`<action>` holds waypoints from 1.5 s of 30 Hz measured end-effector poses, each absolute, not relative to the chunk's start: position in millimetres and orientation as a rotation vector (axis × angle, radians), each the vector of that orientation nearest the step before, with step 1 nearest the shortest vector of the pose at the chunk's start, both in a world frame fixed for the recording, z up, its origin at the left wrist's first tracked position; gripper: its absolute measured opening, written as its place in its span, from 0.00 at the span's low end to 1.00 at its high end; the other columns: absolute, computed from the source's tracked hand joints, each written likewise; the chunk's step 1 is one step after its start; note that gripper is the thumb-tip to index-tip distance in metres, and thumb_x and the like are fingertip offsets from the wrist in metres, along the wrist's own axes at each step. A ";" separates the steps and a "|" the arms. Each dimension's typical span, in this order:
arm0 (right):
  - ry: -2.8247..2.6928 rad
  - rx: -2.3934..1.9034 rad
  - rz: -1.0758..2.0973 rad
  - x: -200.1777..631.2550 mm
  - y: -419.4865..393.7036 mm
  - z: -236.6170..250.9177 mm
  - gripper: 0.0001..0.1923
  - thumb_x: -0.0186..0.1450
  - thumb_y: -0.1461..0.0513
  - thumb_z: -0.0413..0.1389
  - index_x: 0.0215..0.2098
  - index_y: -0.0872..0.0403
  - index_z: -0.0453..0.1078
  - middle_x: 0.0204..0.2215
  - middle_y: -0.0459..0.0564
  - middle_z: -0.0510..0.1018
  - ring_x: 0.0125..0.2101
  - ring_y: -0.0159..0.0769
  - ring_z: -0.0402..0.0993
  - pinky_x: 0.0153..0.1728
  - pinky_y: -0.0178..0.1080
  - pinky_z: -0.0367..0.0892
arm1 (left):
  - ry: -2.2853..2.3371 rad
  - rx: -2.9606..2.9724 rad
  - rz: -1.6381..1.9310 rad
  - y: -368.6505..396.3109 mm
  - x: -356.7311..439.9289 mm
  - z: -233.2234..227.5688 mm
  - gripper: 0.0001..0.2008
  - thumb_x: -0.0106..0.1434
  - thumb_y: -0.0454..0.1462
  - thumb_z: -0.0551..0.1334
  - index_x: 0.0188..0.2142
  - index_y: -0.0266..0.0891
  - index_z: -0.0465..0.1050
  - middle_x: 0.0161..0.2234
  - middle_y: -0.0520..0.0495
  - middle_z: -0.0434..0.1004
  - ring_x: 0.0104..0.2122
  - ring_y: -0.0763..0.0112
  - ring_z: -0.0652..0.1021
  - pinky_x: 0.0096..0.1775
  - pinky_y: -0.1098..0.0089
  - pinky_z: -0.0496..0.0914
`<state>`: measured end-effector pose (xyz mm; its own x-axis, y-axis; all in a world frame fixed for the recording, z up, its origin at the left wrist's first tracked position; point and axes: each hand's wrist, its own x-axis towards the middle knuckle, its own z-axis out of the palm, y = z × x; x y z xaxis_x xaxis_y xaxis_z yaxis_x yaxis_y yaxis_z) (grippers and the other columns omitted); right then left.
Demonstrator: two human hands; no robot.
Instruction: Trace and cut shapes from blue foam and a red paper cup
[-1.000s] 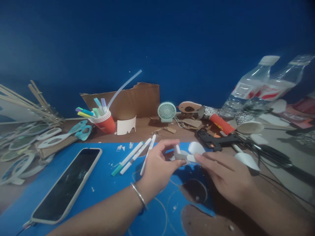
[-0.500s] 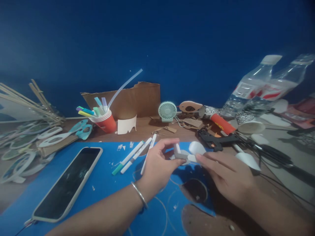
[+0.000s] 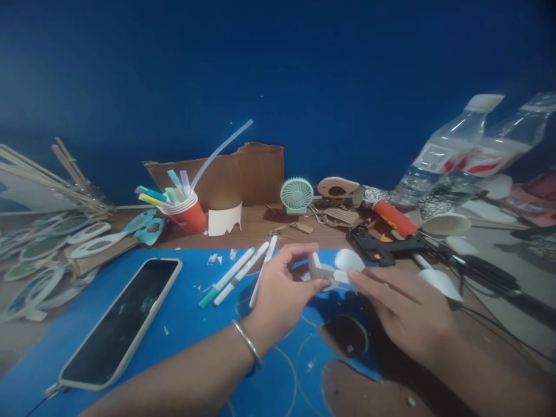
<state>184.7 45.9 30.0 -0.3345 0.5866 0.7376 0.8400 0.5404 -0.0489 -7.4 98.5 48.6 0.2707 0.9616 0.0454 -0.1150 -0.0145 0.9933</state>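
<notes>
**Small white paper piece pinched between both hands**

My left hand (image 3: 278,295) had its grip closed, thumb and fingers pinching the small white folded paper piece (image 3: 332,269) above the blue cutting sheet (image 3: 186,324) on the worktop. My right hand (image 3: 403,318) met it from three o'clock, fingertips pressed to its edge. I judged it light, thin and easily creased, best held at the stiff folded middle. White marker pens (image 3: 237,275) lay at ten o'clock, the black glue gun (image 3: 382,248) at two.

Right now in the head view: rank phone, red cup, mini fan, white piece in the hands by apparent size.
1. phone, though nearest the camera
2. red cup
3. mini fan
4. white piece; partly hidden, so last place is unsure
</notes>
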 end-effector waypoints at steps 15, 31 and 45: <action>-2.067 -1.147 -0.462 184.6 47.0 29.8 0.17 0.58 0.73 0.54 0.44 0.54 0.71 0.34 0.53 0.75 0.33 0.37 0.71 0.33 0.39 0.68 | 0.909 1.294 1.084 97.9 -8.7 50.5 0.21 0.45 0.30 0.69 0.40 0.44 0.71 0.44 0.50 0.72 0.43 0.67 0.74 0.43 0.66 0.72; -2.054 -1.168 -0.452 185.6 46.6 30.8 0.17 0.59 0.72 0.54 0.44 0.52 0.71 0.33 0.52 0.76 0.32 0.36 0.72 0.33 0.39 0.69 | 0.850 1.331 1.119 97.0 -8.5 51.3 0.20 0.45 0.29 0.68 0.39 0.40 0.71 0.45 0.46 0.71 0.45 0.64 0.72 0.47 0.61 0.69; -2.054 -1.163 -0.492 185.1 46.8 30.5 0.18 0.58 0.71 0.54 0.45 0.50 0.70 0.33 0.50 0.76 0.32 0.35 0.72 0.33 0.38 0.69 | 0.860 1.308 1.117 96.6 -7.0 51.6 0.22 0.45 0.25 0.66 0.41 0.41 0.70 0.46 0.46 0.71 0.46 0.63 0.71 0.46 0.62 0.69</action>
